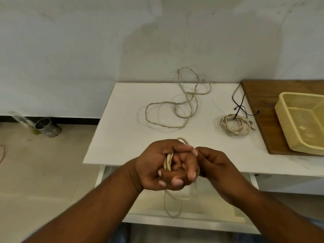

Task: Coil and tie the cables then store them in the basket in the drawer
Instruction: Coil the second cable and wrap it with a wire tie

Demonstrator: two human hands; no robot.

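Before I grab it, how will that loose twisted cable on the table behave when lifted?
The loose twisted cable sprawls in slack loops, so it will probably hang floppy and trail. It looks thin, so likely light. Crossing loops may snag.

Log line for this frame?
left hand grips cream cable coil, loop over open drawer | right hand at coil, grip hidden | loose twisted cable, coiled cable on white table | yellow basket on wooden board

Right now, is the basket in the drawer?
No, the basket sits on the wooden board at the right, outside the open drawer.
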